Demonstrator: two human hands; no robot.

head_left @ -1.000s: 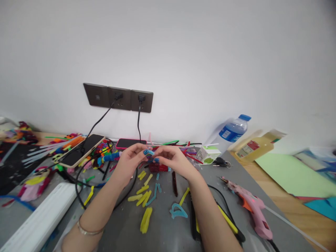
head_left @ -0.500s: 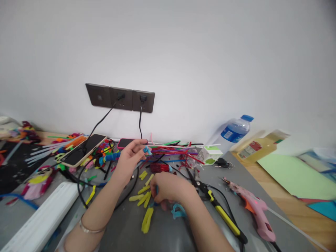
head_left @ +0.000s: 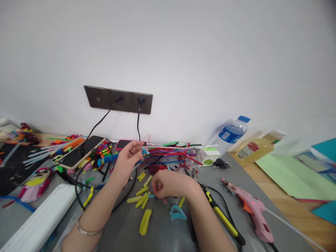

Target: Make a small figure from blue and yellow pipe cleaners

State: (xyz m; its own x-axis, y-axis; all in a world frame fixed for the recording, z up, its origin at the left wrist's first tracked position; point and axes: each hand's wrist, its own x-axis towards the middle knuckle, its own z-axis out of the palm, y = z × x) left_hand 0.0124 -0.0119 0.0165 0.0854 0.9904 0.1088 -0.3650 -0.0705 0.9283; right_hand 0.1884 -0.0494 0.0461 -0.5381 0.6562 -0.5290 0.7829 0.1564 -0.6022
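My left hand (head_left: pixel 132 157) is raised over the back of the desk, its thumb and fingertips pinching a small light-blue piece (head_left: pixel 145 151). Lower and to the right, my right hand (head_left: pixel 164 185) is closed with curled fingers, and a short bit of blue pipe cleaner (head_left: pixel 151 196) pokes out at its fingertips. Folded yellow pieces (head_left: pixel 142 190) lie just left of it, and a larger yellow piece (head_left: pixel 145 222) rests nearer the front. A light-blue looped piece (head_left: pixel 178 212) lies beside my right forearm.
Yellow-handled pliers (head_left: pixel 224 220) and a pink glue gun (head_left: pixel 252 206) lie on the right. A white power strip (head_left: pixel 43 218), black cables and a phone (head_left: pixel 84 152) are on the left. Behind are colourful pipe cleaners, a white-green box (head_left: pixel 208 156) and a bottle (head_left: pixel 233 132).
My right hand has risen slightly, uncovering more of the light-blue looped piece and a yellow piece beside it. My left hand keeps its pinch. The view has shifted slightly.
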